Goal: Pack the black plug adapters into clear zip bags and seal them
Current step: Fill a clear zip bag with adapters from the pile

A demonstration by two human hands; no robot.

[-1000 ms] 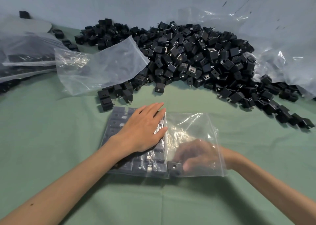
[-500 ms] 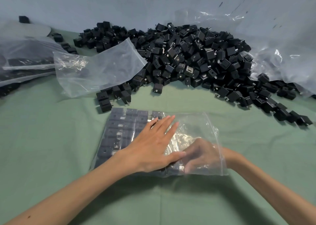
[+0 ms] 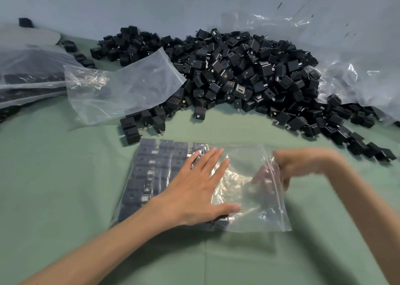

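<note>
A clear zip bag lies flat on the green cloth, its left half filled with rows of black plug adapters. My left hand presses flat on the bag over the adapters, fingers straight and spread. My right hand is blurred at the bag's open right edge, with its fingertips just inside the mouth; how it is held is unclear. A big heap of loose black adapters lies behind the bag.
An empty clear bag lies at the left of the heap. Filled bags are stacked at the far left. Crumpled clear plastic stands at the back right. Green cloth covers the table.
My right hand has drawn back out of the bag to its mouth. My left hand has slid right along the adapters and stays flat on them.
</note>
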